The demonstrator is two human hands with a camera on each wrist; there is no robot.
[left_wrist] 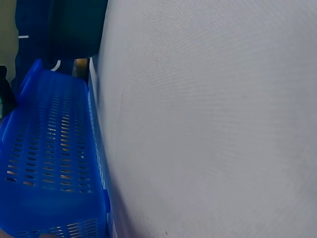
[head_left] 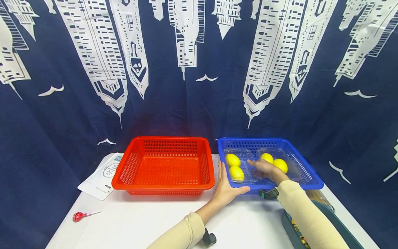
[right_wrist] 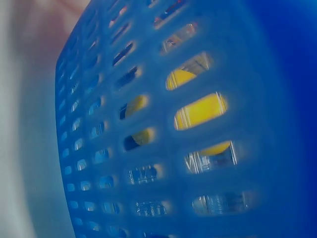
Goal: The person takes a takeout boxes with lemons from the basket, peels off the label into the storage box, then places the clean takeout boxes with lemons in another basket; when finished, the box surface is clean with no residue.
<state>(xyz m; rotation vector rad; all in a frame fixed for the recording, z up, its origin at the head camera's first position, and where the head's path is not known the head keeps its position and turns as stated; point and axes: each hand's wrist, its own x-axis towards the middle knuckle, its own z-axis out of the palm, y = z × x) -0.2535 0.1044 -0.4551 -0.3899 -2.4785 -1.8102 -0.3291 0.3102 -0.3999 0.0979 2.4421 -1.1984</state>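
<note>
A blue basket [head_left: 306, 168] holds two clear plastic trays, each with yellow lemon-like fruit: a left pair [head_left: 236, 173] and a right pair [head_left: 280, 165]. My left hand [head_left: 226, 188] lies at the basket's front left corner, fingers straight along its left side and thumb along the front rim. Reaching over the front rim, my right hand [head_left: 266, 168] is inside the basket between the two pairs. One finger points left; the others are partly hidden, so any grip cannot be told. Through the slots in the right wrist view, yellow fruit [right_wrist: 200, 111] shows.
A red basket [head_left: 169, 169] stands left of the blue one. A white printed packet [head_left: 101, 176] lies partly behind it, and a red lollipop [head_left: 78, 217] is at the front left. A dark green bin [head_left: 337, 221] sits under my right forearm. A patterned curtain [head_left: 186, 103] hangs behind.
</note>
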